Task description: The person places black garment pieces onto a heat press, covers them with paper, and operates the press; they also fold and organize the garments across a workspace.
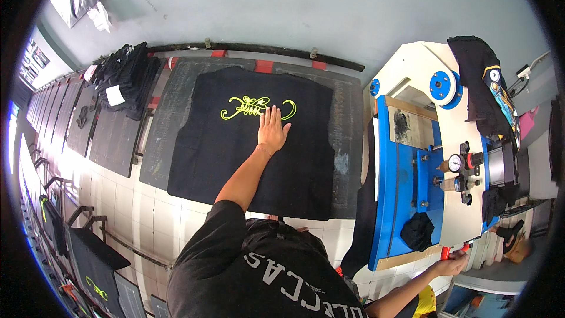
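Observation:
A black T-shirt (235, 159) lies spread on a dark printing board, with a neon-yellow line design (244, 108) across its upper part. My left hand (272, 129) rests flat on the shirt, fingers stretched out over the design and covering part of it. Far to the right, my right hand (452, 265) is closed round a red handle (445, 252) at the near end of a blue and cream press machine (406, 168). Some of the fingers there are hidden by the hand itself.
Folded black garments (126, 76) are piled on a neighbouring board at the left. More boards (65, 112) run off in a row. A pressure gauge (455, 163) and black cloth (418, 232) are on the press. A printed black shirt (485, 82) hangs over its far end.

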The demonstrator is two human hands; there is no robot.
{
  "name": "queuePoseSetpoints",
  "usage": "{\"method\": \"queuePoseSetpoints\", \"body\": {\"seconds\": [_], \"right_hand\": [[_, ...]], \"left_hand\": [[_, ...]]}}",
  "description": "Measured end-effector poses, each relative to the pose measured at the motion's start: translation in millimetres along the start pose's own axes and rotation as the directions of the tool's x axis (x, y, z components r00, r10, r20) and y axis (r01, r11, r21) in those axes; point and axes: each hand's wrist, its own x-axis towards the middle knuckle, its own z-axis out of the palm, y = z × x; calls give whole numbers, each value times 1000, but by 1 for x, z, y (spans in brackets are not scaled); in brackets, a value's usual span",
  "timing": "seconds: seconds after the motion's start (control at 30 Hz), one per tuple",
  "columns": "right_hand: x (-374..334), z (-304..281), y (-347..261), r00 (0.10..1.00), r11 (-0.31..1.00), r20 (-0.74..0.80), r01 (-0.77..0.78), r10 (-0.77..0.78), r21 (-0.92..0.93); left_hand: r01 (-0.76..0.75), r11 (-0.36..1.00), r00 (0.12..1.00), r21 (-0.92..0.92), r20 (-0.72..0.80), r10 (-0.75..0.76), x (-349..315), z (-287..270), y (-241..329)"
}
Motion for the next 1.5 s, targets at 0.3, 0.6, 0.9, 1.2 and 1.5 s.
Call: {"method": "queuePoseSetpoints", "body": {"seconds": [0.3,0.6,0.9,1.2,1.5], "right_hand": [[-1,0,-4,1000,1000,16,5,-5,27],[-5,3,-9,999,995,-14,-44,45,91],[-5,7,-5,1000,995,-3,-13,13,99],[-3,-4,3,1000,996,-4,3,-3,86],[0,-4,2,999,996,20,-44,42,75]], "left_hand": [[-26,1000,999,-8,-45,26,5,-5,11],[-318,948,938,-3,141,315,-26,-22,53],[-241,969,967,-50,-102,235,-16,10,64],[-405,914,914,-4,14,405,-35,-19,104],[-637,754,763,-163,9,646,-20,8,84]]}}
